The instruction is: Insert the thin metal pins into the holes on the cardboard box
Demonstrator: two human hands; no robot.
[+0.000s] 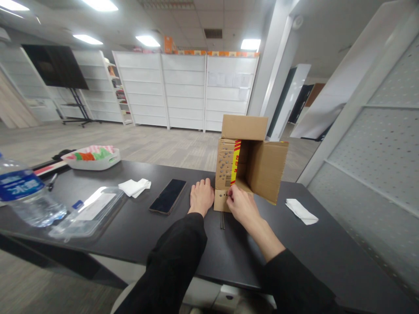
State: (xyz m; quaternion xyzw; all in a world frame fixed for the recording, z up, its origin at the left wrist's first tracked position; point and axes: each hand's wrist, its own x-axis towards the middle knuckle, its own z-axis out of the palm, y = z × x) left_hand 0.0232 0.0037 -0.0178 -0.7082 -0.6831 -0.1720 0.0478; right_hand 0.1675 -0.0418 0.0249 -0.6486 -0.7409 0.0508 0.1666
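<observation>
An open cardboard box stands on its side on the dark table, with flaps spread at its top, right and bottom. Small grey round heads, like those of nails or screws, dot its left front panel; a few more sit on the lower flap. Beside the box's left side, my left hand lies palm down on the table, fingers stretched forward. My right hand is closed in a pinch at the lower flap; whatever is between the fingertips is hidden. Two thin metal rods lie below the flap.
Left of my hands are a phone, a crumpled tissue, a clear plastic case and a water bottle. Farther back sits a white basket with colourful contents. Another tissue lies right of the box, near a perforated panel.
</observation>
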